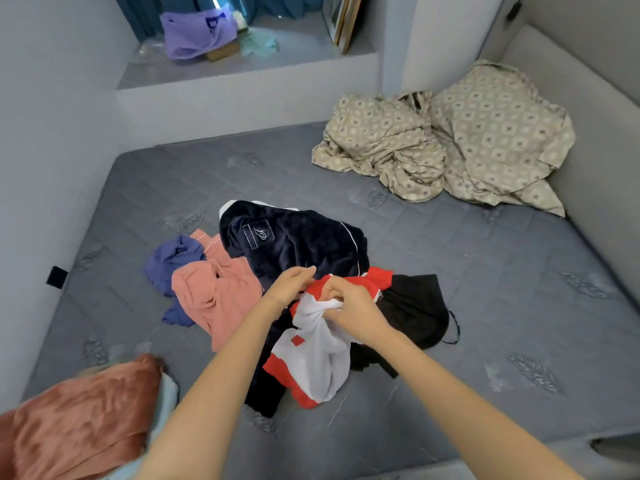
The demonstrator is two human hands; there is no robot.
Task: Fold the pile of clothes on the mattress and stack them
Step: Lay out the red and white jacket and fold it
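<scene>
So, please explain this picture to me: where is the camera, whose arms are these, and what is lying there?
No machine here: a person wears one camera on the head, looking down at their own arms. Below is a grey mattress. On it lies a pile of clothes: a navy top, a pink top, a blue piece and a black piece. The right hand grips a red and white garment; the left hand touches it, but whether it grips I cannot tell. A crumpled patterned sheet lies in the far corner.
</scene>
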